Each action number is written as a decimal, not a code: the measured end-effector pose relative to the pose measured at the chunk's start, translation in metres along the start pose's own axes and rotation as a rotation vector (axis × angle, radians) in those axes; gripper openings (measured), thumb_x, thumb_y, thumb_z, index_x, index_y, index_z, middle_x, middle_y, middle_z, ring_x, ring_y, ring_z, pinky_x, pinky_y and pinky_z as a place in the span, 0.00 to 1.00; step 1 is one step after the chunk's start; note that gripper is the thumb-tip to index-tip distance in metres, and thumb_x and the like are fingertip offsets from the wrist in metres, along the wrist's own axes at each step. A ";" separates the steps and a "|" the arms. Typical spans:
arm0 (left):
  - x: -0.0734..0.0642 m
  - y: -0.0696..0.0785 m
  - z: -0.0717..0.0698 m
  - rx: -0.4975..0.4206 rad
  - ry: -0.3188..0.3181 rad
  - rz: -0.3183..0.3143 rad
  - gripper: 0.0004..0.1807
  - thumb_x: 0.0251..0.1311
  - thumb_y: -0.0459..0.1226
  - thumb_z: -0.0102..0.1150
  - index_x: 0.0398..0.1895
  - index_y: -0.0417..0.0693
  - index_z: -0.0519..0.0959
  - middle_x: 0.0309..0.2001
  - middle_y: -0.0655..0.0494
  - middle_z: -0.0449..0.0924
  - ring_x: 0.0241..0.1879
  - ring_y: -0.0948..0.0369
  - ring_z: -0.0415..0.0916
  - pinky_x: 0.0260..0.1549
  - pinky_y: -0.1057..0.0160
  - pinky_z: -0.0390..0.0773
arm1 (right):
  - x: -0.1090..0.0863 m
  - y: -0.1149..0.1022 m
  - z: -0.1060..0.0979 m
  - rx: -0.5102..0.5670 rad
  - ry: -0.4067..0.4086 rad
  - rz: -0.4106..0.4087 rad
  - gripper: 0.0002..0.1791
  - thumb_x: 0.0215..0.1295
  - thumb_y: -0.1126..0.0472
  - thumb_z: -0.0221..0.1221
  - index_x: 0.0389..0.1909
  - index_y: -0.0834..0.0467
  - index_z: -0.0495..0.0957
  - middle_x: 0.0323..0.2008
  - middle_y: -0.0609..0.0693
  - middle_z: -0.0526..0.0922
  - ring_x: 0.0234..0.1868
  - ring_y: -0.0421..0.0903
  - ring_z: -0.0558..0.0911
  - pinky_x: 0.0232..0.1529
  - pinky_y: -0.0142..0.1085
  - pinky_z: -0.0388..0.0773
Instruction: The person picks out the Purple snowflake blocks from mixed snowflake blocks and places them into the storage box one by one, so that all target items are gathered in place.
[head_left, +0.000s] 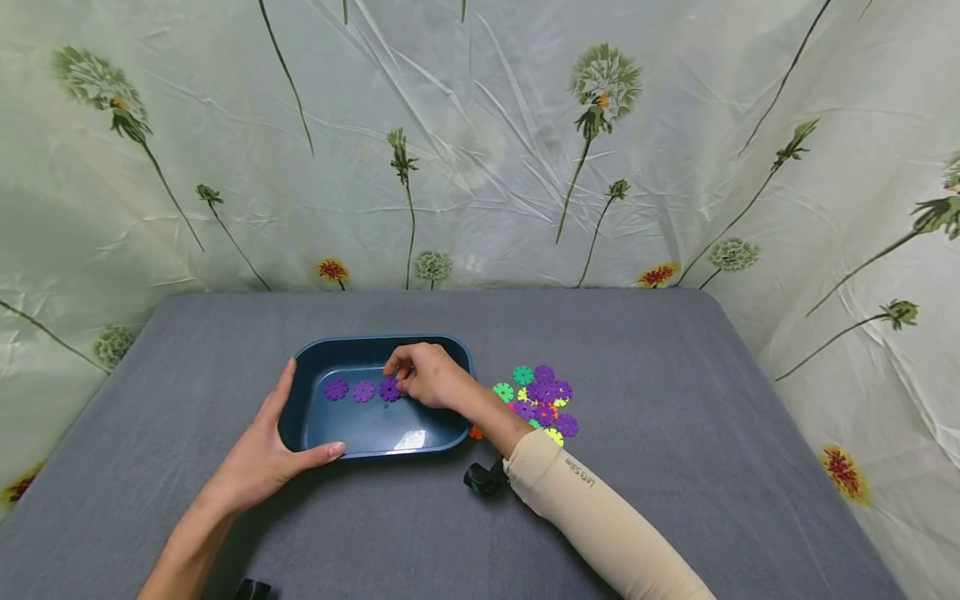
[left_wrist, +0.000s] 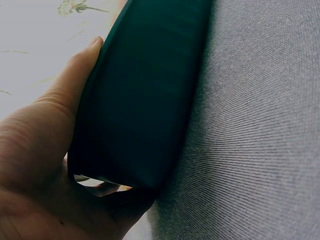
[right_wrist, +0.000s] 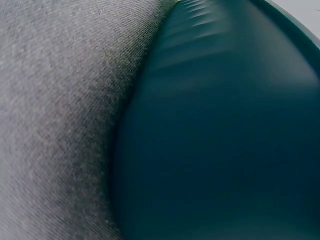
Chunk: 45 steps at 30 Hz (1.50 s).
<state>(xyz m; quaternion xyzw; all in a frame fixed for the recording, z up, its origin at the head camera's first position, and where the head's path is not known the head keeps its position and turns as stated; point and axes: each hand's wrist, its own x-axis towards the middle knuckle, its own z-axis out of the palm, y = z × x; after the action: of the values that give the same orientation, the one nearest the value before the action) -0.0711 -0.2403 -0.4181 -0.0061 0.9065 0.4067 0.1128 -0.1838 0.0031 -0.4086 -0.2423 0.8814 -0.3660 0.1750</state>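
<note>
A dark blue plastic tray (head_left: pixel 360 432) lies on the table, left of the middle. My left hand (head_left: pixel 258 454) grips its left end, thumb over the near rim; the left wrist view shows this hand (left_wrist: pixel 40 145) around the tray's corner (left_wrist: pixel 140 105). Inside the tray, my right hand (head_left: pixel 435 379) pinches the right edge of a purple snowflake disc (head_left: pixel 387 389) at the tray's floor. Two more purple discs, one at the left (head_left: pixel 336 389) and one beside it (head_left: pixel 363 391), form a row with it. Only the tray's outer wall (right_wrist: pixel 215 140) and cloth show in the right wrist view.
Right of the tray lies a loose pile of snowflake discs (head_left: pixel 543 392) in purple, green, yellow and orange, partly behind the right forearm. Grey cloth (head_left: pixel 637 358) covers the table. A flowered curtain (head_left: pixel 480 167) hangs behind it.
</note>
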 end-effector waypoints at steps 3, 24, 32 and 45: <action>0.000 0.001 0.000 0.009 0.000 -0.008 0.76 0.53 0.54 0.78 0.82 0.72 0.20 0.83 0.28 0.30 0.77 0.21 0.42 0.62 0.17 0.55 | 0.000 0.001 0.000 -0.003 0.006 -0.005 0.13 0.65 0.73 0.66 0.48 0.57 0.87 0.38 0.51 0.87 0.35 0.36 0.78 0.39 0.25 0.73; 0.001 0.001 0.000 0.000 -0.007 -0.019 0.76 0.53 0.54 0.78 0.82 0.73 0.20 0.84 0.29 0.30 0.77 0.22 0.41 0.63 0.16 0.54 | -0.015 0.003 -0.022 0.183 0.003 -0.108 0.16 0.67 0.69 0.67 0.55 0.63 0.84 0.47 0.58 0.86 0.39 0.41 0.82 0.36 0.27 0.78; 0.000 -0.001 0.000 -0.014 -0.009 -0.005 0.75 0.54 0.53 0.78 0.82 0.73 0.21 0.84 0.33 0.28 0.79 0.24 0.39 0.63 0.17 0.54 | -0.022 0.007 -0.030 0.219 0.043 -0.143 0.14 0.70 0.67 0.66 0.54 0.64 0.83 0.46 0.58 0.86 0.40 0.42 0.82 0.35 0.26 0.77; -0.001 -0.001 -0.001 -0.015 -0.002 0.012 0.75 0.54 0.52 0.78 0.83 0.71 0.22 0.85 0.34 0.28 0.80 0.25 0.38 0.63 0.18 0.55 | -0.036 0.019 -0.041 0.312 0.133 -0.190 0.13 0.69 0.69 0.64 0.54 0.62 0.83 0.51 0.65 0.86 0.42 0.43 0.84 0.43 0.28 0.81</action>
<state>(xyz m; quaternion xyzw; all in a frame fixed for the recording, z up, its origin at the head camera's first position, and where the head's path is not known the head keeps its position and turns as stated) -0.0705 -0.2417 -0.4187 -0.0008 0.9034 0.4141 0.1113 -0.1798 0.0584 -0.3901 -0.2694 0.7968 -0.5283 0.1164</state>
